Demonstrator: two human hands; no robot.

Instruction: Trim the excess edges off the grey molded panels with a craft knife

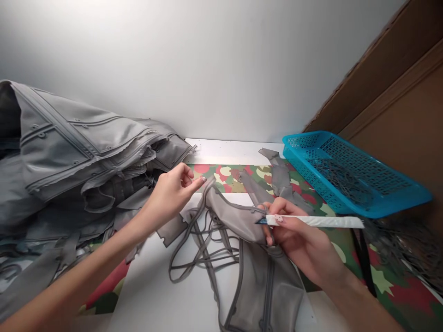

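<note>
1. Work piece: a grey, translucent, rubbery sheet with a dark raised rim (231, 212), lifted above the white flat board (148, 286), towards the board's far edge.
2. Left hand (173, 186): thumb and forefinger drawn close together at the sheet's upper tip; blurred there, so whether it grips cannot be told.
3. Right hand (304, 240): closed on a slim white-wrapped tool with a dark angled tip (318, 222); its lower fingers support the sheet's right end.
4. Surroundings: long thin grey strips (209, 265) lie tangled on the board; a heap of grey moulded sheets (114, 124) occupies the desk's (221, 152) left side; a blue perforated plastic basket (387, 212) stands towards its far right corner.
5. Handling, as judged: keep the sheet taut between both hands, follow the rim lightly, and keep the tip off supporting fingers.
6. Risk, as judged: slack material could let the tip stray into the sheet.
</note>
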